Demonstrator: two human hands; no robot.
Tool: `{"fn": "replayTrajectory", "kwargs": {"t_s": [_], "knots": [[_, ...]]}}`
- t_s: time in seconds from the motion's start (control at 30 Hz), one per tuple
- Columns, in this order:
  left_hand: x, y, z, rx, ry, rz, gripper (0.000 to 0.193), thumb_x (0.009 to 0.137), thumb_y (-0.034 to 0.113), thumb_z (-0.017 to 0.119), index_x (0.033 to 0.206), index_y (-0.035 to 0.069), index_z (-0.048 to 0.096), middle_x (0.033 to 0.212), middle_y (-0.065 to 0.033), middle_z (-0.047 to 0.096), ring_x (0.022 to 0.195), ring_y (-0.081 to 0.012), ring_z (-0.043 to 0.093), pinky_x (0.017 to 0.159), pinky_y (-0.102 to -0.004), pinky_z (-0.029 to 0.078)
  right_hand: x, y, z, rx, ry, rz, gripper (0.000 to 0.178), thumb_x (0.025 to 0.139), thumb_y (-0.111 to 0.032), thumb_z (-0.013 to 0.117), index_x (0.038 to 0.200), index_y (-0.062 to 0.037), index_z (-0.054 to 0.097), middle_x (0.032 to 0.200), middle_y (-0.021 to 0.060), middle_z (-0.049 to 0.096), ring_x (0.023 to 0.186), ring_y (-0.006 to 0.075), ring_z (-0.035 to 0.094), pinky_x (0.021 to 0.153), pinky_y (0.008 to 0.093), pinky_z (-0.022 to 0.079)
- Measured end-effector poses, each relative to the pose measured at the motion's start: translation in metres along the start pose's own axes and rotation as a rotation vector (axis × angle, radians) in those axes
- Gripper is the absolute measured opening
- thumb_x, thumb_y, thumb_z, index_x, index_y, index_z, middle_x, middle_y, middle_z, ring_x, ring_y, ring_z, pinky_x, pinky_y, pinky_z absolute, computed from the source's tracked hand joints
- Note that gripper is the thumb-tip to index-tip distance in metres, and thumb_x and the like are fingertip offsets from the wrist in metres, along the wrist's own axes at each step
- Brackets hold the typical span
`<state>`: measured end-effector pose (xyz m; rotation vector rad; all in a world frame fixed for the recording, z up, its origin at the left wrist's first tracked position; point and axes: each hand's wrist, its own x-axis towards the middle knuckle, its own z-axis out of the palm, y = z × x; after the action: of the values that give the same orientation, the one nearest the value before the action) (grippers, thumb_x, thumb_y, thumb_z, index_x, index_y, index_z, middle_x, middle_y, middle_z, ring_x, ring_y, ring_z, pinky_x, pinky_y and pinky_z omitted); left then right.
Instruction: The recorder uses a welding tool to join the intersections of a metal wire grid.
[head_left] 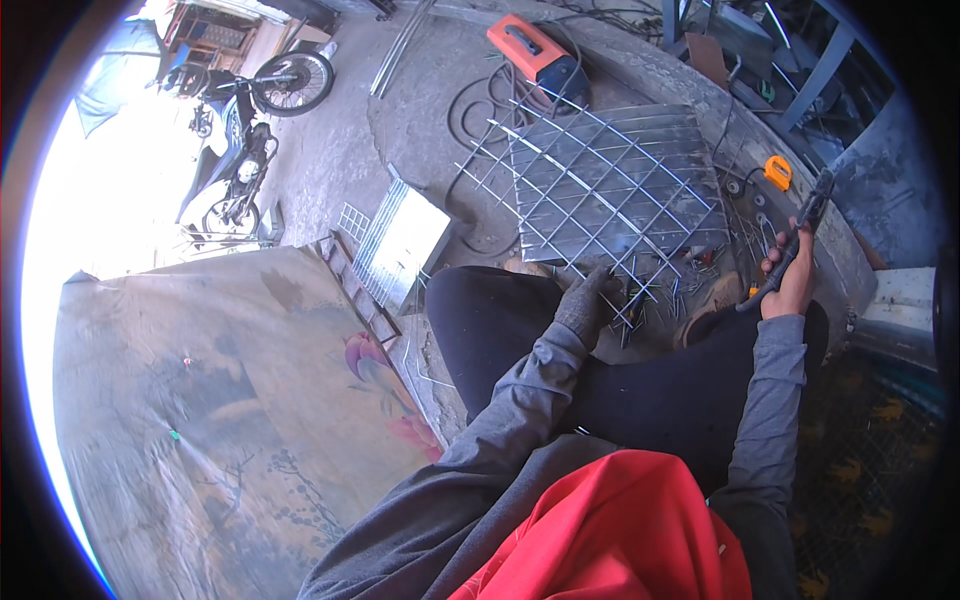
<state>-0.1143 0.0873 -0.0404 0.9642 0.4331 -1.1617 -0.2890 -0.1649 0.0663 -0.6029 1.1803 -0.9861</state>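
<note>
A grid of thin metal rods (598,196) lies tilted over a grey ribbed metal sheet (668,128) on the ground before me. My left hand (592,300), in a dark grey glove, is closed on the grid's near edge; its fingertips are partly hidden. Bare and raised at the right, my right hand (793,268) is wrapped round a black welding electrode holder (818,203), which points up and away. No rod can be made out in its jaws. Short metal offcuts (678,290) are scattered under the grid's near corner, close to my shoes.
An orange welding machine (530,52) with coiled cables stands beyond the grid. An orange tape measure (778,172) lies at the right, near metal scrap. To the left are a shiny metal sheet (410,232), a large flower-patterned sheet (220,400) and a motorbike (240,140).
</note>
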Motion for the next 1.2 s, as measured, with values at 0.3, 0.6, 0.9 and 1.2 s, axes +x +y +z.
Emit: {"fn": "replayTrajectory", "kwargs": {"t_s": [0.3, 0.6, 0.9, 1.2], "knots": [[-0.001, 0.000, 0.003, 0.018, 0.023, 0.000, 0.015, 0.103, 0.023, 0.063, 0.107, 0.009, 0.060, 0.088, -0.0044, 0.060, 0.077, -0.0194, 0.057, 0.069, -0.0330, 0.049, -0.001, 0.000, -0.001, -0.004, -0.003, -0.017, 0.042, 0.097, -0.042, 0.071, 0.124, -0.0097, 0.066, 0.092, -0.0020, 0.054, 0.069, 0.0075, 0.049, 0.058, 0.0255, 0.040], [0.007, -0.003, -0.003, -0.006, 0.011, 0.005, 0.014, 0.103, 0.022, 0.065, 0.106, 0.009, 0.060, 0.085, -0.0035, 0.058, 0.073, -0.0183, 0.054, 0.066, -0.0335, 0.048, 0.000, 0.002, 0.000, -0.014, -0.009, -0.015, 0.040, 0.097, -0.041, 0.070, 0.122, -0.0104, 0.066, 0.092, -0.0019, 0.054, 0.069, 0.0079, 0.049, 0.058, 0.0258, 0.040], [0.000, -0.002, 0.001, 0.024, 0.000, 0.037, 0.019, 0.102, 0.023, 0.068, 0.111, 0.008, 0.063, 0.088, -0.0041, 0.062, 0.077, -0.0183, 0.060, 0.070, -0.0336, 0.051, 0.003, 0.003, -0.003, -0.024, -0.042, 0.017, 0.041, 0.103, -0.041, 0.063, 0.133, -0.0143, 0.060, 0.092, -0.0034, 0.052, 0.068, 0.0057, 0.050, 0.058, 0.0235, 0.039], [-0.050, 0.025, 0.039, 0.325, 0.115, 0.526, 0.027, 0.101, 0.021, 0.068, 0.121, 0.003, 0.070, 0.085, -0.0019, 0.067, 0.072, -0.0104, 0.062, 0.063, -0.0257, 0.050, 0.007, 0.003, -0.008, -0.003, -0.024, 0.000, 0.033, 0.099, -0.041, 0.068, 0.118, -0.0137, 0.067, 0.090, -0.0023, 0.054, 0.067, 0.0075, 0.050, 0.057, 0.0252, 0.039]]}}
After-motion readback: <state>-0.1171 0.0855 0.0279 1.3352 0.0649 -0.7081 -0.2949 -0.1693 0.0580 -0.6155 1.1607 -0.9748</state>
